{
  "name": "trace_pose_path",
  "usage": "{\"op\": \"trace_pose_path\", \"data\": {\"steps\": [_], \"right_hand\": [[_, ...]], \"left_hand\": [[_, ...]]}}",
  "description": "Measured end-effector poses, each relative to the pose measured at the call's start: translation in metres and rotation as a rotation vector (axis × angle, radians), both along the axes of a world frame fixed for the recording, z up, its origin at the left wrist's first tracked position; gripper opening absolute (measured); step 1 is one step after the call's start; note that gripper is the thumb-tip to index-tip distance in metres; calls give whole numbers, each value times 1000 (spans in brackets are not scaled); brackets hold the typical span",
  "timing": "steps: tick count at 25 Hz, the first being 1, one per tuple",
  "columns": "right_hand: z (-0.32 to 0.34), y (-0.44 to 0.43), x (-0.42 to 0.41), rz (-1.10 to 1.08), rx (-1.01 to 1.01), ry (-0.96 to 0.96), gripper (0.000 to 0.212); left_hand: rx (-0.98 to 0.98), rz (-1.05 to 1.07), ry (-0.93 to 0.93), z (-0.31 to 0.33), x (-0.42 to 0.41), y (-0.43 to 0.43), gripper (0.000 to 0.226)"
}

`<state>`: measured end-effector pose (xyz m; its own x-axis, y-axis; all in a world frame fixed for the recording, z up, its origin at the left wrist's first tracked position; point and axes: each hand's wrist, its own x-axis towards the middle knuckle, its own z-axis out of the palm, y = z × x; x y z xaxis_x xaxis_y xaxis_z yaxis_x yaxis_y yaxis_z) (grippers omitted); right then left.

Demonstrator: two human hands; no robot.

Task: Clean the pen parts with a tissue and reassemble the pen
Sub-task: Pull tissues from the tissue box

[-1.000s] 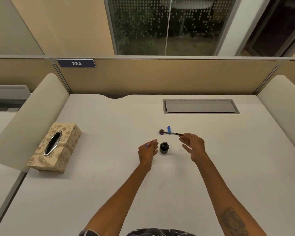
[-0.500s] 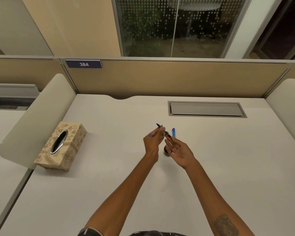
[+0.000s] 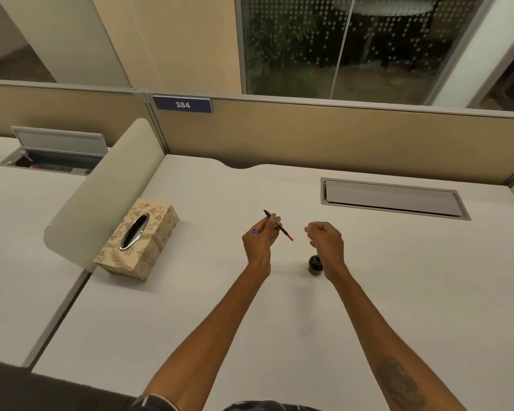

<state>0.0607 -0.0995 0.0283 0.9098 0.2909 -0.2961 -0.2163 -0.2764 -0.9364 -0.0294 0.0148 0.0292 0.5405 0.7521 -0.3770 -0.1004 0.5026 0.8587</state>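
Your left hand (image 3: 260, 238) is clamped on the thin pen refill (image 3: 278, 225), held tilted above the desk (image 3: 190, 307), dark tip far-left, red end near-right; something small and blue shows by the thumb, prob. another pen part. Your right hand (image 3: 327, 243) hangs loosely curled, apart from the left, nothing visible in it. Ink bottle (image 3: 313, 265) sits just beside your right wrist. Tissue box (image 3: 137, 243) stands well left.

An open-plan office: white desk (image 3: 279, 321) fenced by tan partition panels (image 3: 339, 137), number plate "384" (image 3: 182, 105), a cable hatch (image 3: 392, 197) set flush.
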Motion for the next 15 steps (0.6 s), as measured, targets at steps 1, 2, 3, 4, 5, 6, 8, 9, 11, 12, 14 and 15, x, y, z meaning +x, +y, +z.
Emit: {"op": "trace_pose_path", "data": {"steps": [1, 2, 3, 4, 5, 6, 8, 9, 11, 12, 14, 15], "right_hand": [[2, 8, 2, 42, -49, -86, 15], [2, 17, 3, 79, -88, -166, 19], [2, 28, 4, 112, -125, -237, 22], [2, 40, 5, 146, -156, -294, 24], [2, 52, 4, 184, -177, -340, 25], [1, 63, 2, 226, -186, -376, 25], [2, 83, -5, 303, -168, -432, 21], [3, 94, -9, 338, -151, -450, 20], [4, 113, -19, 398, -125, -472, 18], [5, 124, -24, 431, -118, -481, 18], [6, 147, -35, 501, -109, -499, 20], [7, 159, -42, 534, -102, -508, 20]], "left_hand": [[-4, 15, -7, -2, -4, 6, 33], [-7, 31, -12, -3, -9, 11, 33], [-10, 47, -15, -4, -13, 16, 33], [-13, 65, -17, -5, -18, 22, 34], [-15, 80, -16, -7, -22, 27, 34], [-17, 96, -14, -8, -26, 33, 33], [-21, 132, -6, -9, -36, 44, 32], [-26, 153, -4, -10, -41, 51, 31], [-29, 192, 2, -12, -53, 64, 29], [-22, 212, 7, -12, -60, 70, 29], [-7, 257, 20, -14, -76, 84, 27], [-3, 281, 30, -16, -83, 91, 26]]}}
